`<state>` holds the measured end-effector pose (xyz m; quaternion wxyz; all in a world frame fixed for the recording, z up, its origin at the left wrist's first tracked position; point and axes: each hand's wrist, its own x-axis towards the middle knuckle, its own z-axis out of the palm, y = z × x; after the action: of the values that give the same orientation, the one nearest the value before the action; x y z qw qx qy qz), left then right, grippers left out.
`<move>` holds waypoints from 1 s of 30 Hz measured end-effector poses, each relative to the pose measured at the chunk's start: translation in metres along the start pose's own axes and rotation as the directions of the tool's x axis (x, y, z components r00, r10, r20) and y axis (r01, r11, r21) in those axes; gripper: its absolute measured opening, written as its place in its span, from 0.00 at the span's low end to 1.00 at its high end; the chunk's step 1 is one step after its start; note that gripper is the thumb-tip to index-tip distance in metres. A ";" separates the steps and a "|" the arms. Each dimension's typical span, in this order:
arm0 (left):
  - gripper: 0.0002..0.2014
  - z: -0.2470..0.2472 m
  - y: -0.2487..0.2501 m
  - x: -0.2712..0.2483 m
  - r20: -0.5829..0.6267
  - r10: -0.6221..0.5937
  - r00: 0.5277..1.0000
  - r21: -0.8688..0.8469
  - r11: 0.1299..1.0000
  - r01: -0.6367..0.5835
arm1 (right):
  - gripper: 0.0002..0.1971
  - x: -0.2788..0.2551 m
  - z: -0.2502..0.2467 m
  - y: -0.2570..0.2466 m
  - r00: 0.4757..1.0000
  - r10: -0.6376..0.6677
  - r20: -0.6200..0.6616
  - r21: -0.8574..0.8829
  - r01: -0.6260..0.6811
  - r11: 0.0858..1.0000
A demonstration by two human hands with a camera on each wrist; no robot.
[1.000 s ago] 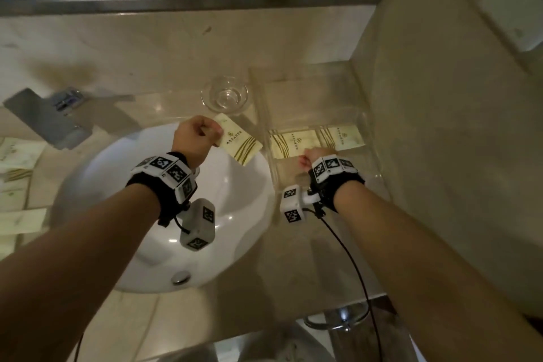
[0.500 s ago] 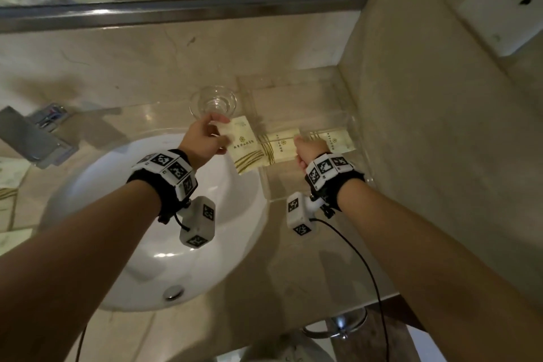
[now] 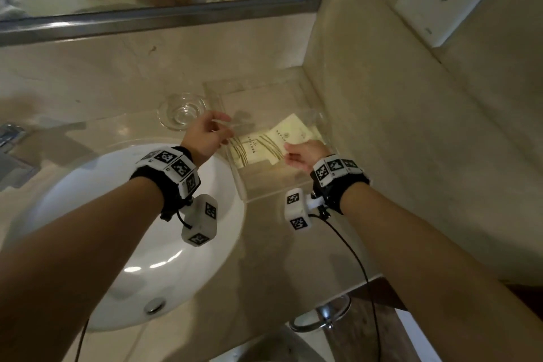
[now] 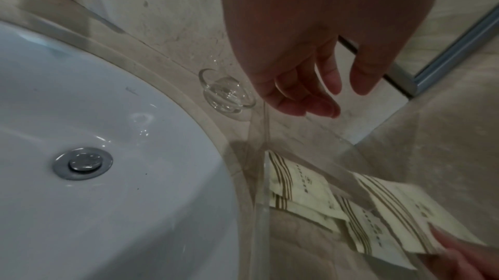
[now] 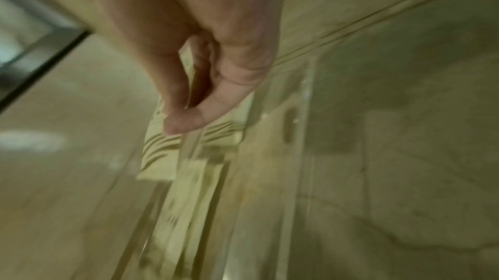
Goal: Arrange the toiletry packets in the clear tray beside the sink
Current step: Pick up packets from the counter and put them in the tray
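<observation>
Three pale cream rectangular toiletry packets with brown curved stripes (image 3: 258, 147) lie inside the clear, straight-walled acrylic tray (image 3: 273, 191), overlapping one another in a loose row across its middle. The tray stands on the beige marble counter (image 3: 279, 244) in the corner where two walls meet, just beside the white oval sink basin (image 3: 164, 258). The right hand (image 3: 304, 154) reaches into the tray from the near side and pinches the edge of the rightmost packet between thumb and forefinger; the right wrist view is blurred, so whether that packet is lifted clear of the tray floor cannot be told. The left hand (image 3: 205, 135) hovers over the tray's left wall with its fingers (image 4: 310, 105) loosely curved and apart, holding nothing; the left wrist view shows a gap between the fingertips and the packets below. A small round clear glass dish (image 3: 181, 111) sits on the counter just left of the tray, behind the basin. A chrome drain stopper (image 4: 82, 163) shows in the basin bottom. A metal-framed mirror (image 3: 164, 20) runs along the back wall, and a white wall socket plate (image 3: 440, 0) is mounted on the right wall.
</observation>
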<state>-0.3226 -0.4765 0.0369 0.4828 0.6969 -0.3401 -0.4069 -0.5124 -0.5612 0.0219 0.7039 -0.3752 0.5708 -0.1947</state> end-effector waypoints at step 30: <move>0.10 -0.010 -0.026 0.000 -0.041 -0.094 0.995 0.079 0.992 0.097 | 0.30 0.084 -0.042 0.026 0.950 0.074 -0.303 -0.300 -0.169 0.939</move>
<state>-0.3120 -0.4645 0.0138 0.4402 0.7389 -0.3137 -0.4023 -0.5334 -0.6159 -0.0555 0.5535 -0.4165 0.7133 -0.1068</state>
